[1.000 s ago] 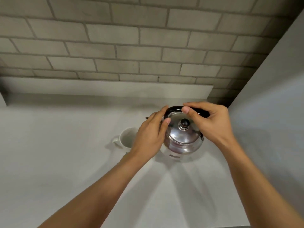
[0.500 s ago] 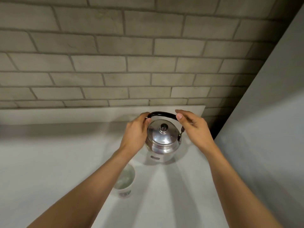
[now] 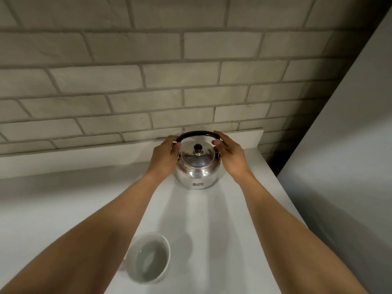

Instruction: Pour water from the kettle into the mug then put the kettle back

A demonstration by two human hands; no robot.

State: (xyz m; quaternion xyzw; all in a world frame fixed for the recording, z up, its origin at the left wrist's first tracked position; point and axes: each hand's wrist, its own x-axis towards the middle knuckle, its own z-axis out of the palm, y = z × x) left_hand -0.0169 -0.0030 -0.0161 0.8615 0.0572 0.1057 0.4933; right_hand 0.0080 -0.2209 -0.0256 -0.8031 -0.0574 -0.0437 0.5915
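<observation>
We see the kettle (image 3: 196, 166) far on the worktop (image 3: 53, 209) by the wall (image 3: 148, 81), our hands either side; the mug (image 3: 149, 257) sits near, left.

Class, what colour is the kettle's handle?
Black; the kettle handle arches over a shiny silver body, clearest in the head view.

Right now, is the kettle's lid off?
No, the lid sits closed on the kettle, its dark knob upright under the handle.
</observation>
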